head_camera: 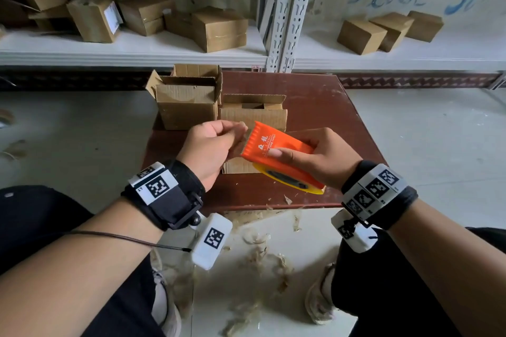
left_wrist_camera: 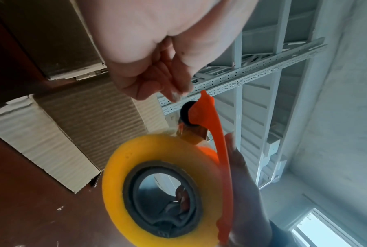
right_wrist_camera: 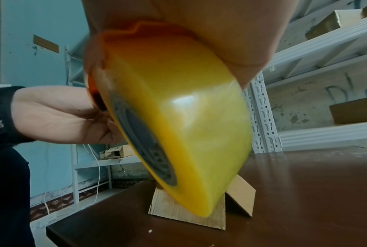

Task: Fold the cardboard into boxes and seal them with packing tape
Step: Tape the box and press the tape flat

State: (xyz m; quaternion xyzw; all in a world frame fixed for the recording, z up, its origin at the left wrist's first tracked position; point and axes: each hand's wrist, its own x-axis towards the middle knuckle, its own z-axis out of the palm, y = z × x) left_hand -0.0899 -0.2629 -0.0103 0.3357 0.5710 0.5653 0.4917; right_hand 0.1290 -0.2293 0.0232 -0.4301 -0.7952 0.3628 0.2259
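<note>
My right hand (head_camera: 323,159) grips an orange tape dispenser (head_camera: 276,148) that carries a yellow roll of packing tape (left_wrist_camera: 163,188) (right_wrist_camera: 184,120), held above the brown table (head_camera: 315,101). My left hand (head_camera: 216,145) pinches the clear tape end (left_wrist_camera: 176,96) at the dispenser's toothed edge. Under both hands stands an unsealed cardboard box (head_camera: 254,113) with its top flaps up; its near side is hidden by the hands. A second open cardboard box (head_camera: 187,102) stands just left of it.
White metal shelves (head_camera: 137,49) behind the table hold several small cardboard boxes (head_camera: 219,29). Shreds of fibre and tape scraps (head_camera: 260,254) litter the pale floor between my knees. The table's right half (head_camera: 342,123) is bare.
</note>
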